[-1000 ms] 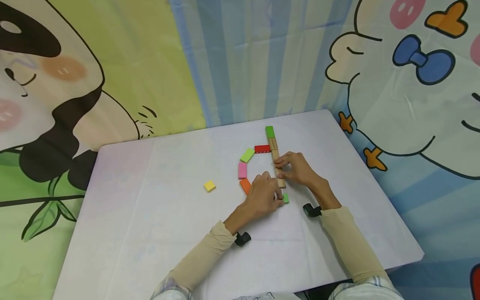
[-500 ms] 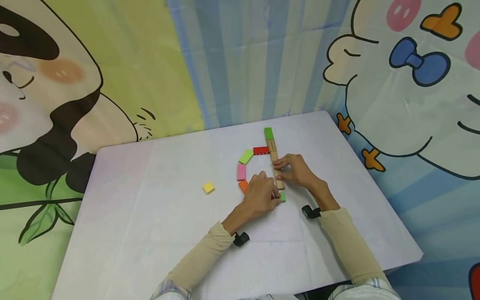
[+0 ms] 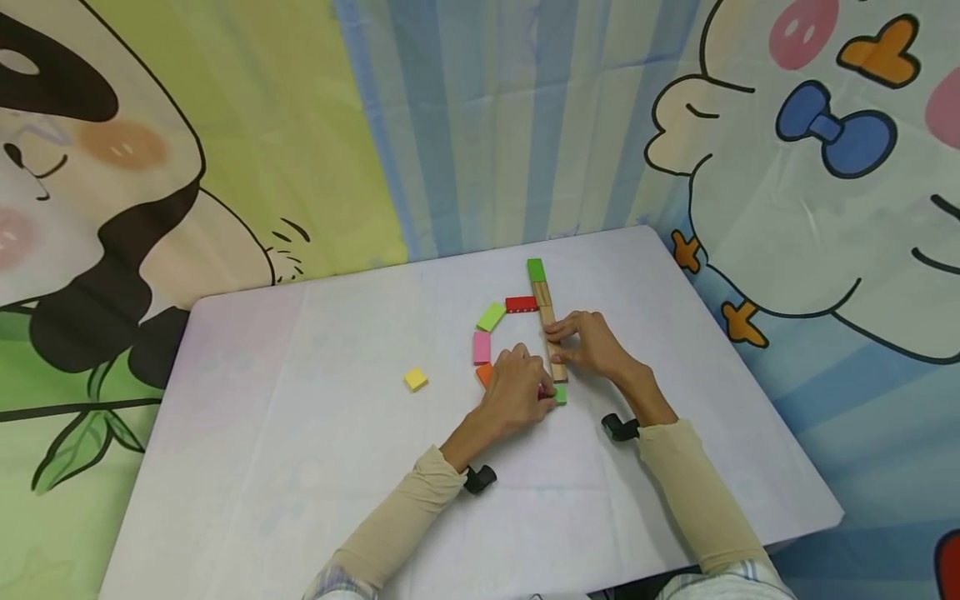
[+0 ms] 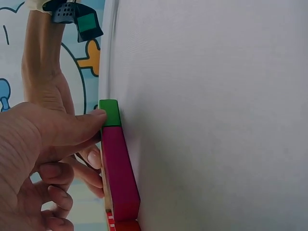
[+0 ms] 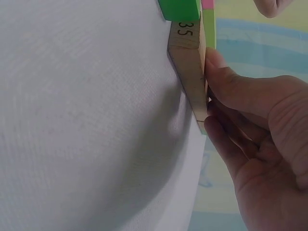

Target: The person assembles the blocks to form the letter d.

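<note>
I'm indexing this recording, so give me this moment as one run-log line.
left hand: touches green block beside magenta block | right hand: touches long wooden block | yellow block: lies apart

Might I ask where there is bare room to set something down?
The white table is bare left of the yellow square block and between the right hand and the table's right edge. Crowded: around the left hand and pale wooden strip.
</note>
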The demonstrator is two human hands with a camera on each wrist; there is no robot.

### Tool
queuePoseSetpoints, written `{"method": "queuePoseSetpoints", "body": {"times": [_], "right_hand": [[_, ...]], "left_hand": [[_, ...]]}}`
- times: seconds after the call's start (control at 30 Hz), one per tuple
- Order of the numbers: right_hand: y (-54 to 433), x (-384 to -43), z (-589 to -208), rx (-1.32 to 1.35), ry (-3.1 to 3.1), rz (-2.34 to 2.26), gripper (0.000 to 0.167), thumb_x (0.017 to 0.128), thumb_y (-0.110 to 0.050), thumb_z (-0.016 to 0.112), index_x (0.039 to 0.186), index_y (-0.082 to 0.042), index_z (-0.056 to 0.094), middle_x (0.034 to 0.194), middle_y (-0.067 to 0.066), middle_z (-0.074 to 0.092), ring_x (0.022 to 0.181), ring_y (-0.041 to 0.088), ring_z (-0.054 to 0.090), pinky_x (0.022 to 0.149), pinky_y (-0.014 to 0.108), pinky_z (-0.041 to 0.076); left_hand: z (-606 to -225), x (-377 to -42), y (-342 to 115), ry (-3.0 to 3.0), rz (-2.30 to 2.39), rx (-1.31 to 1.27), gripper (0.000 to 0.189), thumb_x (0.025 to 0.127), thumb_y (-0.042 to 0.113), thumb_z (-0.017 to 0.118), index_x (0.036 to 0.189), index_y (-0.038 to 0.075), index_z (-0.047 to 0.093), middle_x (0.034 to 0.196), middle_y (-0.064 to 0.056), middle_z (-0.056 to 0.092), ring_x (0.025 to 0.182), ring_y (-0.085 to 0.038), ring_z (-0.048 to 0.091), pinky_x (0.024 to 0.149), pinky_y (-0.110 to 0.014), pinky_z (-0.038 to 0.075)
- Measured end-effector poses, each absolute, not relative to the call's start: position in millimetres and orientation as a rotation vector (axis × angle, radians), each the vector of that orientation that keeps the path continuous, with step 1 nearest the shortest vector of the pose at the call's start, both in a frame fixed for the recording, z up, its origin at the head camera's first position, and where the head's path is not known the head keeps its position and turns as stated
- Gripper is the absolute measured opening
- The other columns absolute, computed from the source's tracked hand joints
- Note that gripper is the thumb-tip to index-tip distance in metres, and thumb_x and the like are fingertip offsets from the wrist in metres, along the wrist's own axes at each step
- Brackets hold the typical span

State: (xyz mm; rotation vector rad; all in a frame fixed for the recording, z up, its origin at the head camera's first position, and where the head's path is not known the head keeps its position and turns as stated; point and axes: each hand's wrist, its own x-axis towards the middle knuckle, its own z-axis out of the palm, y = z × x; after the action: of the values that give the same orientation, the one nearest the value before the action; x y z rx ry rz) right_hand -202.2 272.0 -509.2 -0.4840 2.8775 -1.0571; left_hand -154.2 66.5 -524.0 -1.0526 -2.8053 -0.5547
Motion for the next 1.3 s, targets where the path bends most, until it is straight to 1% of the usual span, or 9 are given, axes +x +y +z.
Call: {"method": "queuePoseSetpoints", "body": {"times": [0.5, 0.73, 1.0, 1.3], "right_hand": [[273.0, -202.0, -510.4, -0.5, 2.874, -1.077, 0.04, 0.081, -0.005, 0.095, 0.119, 0.0, 0.082, 0.134, 0.015, 0.077, 0.127, 0.04, 0.069, 0.12, 0.063, 0.043], [273.6, -202.8, -510.2, -0.489, 2.875, -1.07, 0.041, 0.081, -0.005, 0.095, 0.119, 0.0, 0.082, 0.134, 0.015, 0.077, 0.127, 0.041, 0.07, 0.12, 0.062, 0.044], [272.6, -203.7, -507.8, -0.465, 2.873, -1.065, 0.043, 0.079, -0.006, 0.096, 0.119, -0.001, 0.082, 0.135, 0.014, 0.077, 0.128, 0.04, 0.069, 0.123, 0.063, 0.04], [272.6, -202.5, -510.1, -0.45, 2.861, -1.073, 0.043, 0.079, -0.005, 0.096, 0.12, -0.002, 0.082, 0.136, 0.013, 0.077, 0.129, 0.039, 0.069, 0.123, 0.061, 0.042]], "left_hand": [[-520.9, -157.2, 65.5, -2.818, -0.539, -1.055, 0.014, 0.082, 0.04, 0.097, 0.084, 0.029, 0.088, 0.079, 0.011, 0.072, 0.082, -0.012, 0.049, 0.073, -0.029, 0.032], [-520.6, -158.7, 65.8, -2.848, -0.543, -1.057, 0.013, 0.083, 0.04, 0.096, 0.086, 0.028, 0.089, 0.078, 0.012, 0.072, 0.08, -0.012, 0.047, 0.072, -0.029, 0.03], [-517.1, -158.6, 65.7, -2.854, -0.548, -1.059, 0.011, 0.083, 0.035, 0.096, 0.084, 0.027, 0.089, 0.075, 0.012, 0.071, 0.079, -0.012, 0.046, 0.072, -0.029, 0.03], [-516.4, -160.0, 64.5, -2.877, -0.502, -1.075, 0.01, 0.084, 0.035, 0.096, 0.084, 0.028, 0.089, 0.077, 0.012, 0.073, 0.08, -0.012, 0.046, 0.072, -0.029, 0.029]]}}
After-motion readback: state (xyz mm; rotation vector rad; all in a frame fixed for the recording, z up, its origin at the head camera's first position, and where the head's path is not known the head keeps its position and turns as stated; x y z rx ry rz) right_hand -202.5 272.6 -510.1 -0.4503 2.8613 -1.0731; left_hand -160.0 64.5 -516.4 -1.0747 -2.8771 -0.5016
